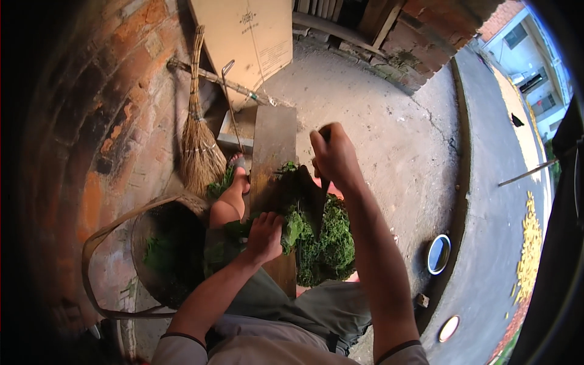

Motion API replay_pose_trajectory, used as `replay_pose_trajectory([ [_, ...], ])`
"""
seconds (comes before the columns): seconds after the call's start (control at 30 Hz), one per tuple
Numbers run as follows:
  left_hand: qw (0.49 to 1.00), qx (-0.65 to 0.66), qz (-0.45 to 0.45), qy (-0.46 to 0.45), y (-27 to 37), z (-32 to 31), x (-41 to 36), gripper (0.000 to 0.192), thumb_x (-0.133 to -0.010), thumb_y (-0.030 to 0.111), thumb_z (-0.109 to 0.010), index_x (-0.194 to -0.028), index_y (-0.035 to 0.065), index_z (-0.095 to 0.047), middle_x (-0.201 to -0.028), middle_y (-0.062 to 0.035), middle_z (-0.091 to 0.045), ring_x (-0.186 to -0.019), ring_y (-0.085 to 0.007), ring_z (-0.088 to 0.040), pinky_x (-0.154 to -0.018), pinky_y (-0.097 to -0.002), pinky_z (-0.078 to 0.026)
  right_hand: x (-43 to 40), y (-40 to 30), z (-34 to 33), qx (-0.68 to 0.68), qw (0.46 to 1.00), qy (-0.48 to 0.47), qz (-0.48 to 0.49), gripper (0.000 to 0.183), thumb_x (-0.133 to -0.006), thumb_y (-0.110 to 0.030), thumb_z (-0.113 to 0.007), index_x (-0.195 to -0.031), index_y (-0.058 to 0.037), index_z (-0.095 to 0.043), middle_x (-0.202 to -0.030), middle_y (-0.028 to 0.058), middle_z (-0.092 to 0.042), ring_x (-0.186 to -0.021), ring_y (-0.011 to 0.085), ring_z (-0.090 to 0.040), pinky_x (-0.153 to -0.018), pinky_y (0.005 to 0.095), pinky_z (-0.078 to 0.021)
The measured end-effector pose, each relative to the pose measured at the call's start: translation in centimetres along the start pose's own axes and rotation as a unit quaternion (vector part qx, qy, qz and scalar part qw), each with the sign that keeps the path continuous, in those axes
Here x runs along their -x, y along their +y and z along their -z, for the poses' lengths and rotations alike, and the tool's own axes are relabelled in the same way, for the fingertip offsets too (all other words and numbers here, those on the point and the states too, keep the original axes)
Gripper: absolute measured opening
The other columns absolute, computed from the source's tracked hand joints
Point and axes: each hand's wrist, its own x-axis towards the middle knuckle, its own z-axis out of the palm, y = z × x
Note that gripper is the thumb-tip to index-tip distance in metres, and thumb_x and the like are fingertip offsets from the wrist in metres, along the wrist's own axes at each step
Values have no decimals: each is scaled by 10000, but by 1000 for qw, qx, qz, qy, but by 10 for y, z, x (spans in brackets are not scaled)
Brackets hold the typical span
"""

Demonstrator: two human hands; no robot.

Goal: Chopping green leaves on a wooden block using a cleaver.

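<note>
My left hand (265,237) presses a bunch of leafy greens (292,230) against a long wooden bench (273,132) that runs away from me. Raised over the bench's right side, my right hand (335,153) is closed on the handle of a broad, dark-bladed knife (315,200), its blade beside the leaves. Small cut bits of green lie on the bench past the blade. A heap of chopped greens (335,242) rests to the right, below the bench, with something pink under it. My bare lower leg and sandaled foot show left of the bench.
At left stands a round basket (96,237) with a hooped handle and some greens inside. A straw broom (198,150) leans on the brick wall, near a metal dustpan (237,130) and a large cardboard box (255,41). A round basin (439,254) sits on the concrete at right.
</note>
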Motion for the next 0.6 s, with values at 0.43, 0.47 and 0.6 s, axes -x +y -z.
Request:
replay_pose_trajectory([
  [0.43,999,-33,-20,16,8,12,-20,333,-666,-15,-633,-980,29,-530,-1080,-188,-525,-986,-369,-532,-814,-450,-433,125,38,-31,0,980,87,181,194,-977,-121,-644,-1075,-26,-506,-729,153,-592,-598,298,-596,-565,396,-483],
  [0.47,999,-33,-26,16,7,10,-19,333,-666,-15,-633,-980,29,-530,-1080,-188,-525,-986,-369,-532,-814,-450,-433,100,36,-27,31,984,75,157,193,-986,-138,-632,-1066,-22,-500,-739,172,-606,-613,318,-616,-558,411,-482],
  [0.6,998,-36,-42,-42,3,2,-23,351,-658,8,-643,-995,29,-547,-1005,-159,-563,-956,-351,-546,-810,-440,-434,-8,18,-10,33,997,5,62,279,-990,-226,-618,-989,35,-520,-665,156,-617,-488,250,-616,-445,385,-489],
])
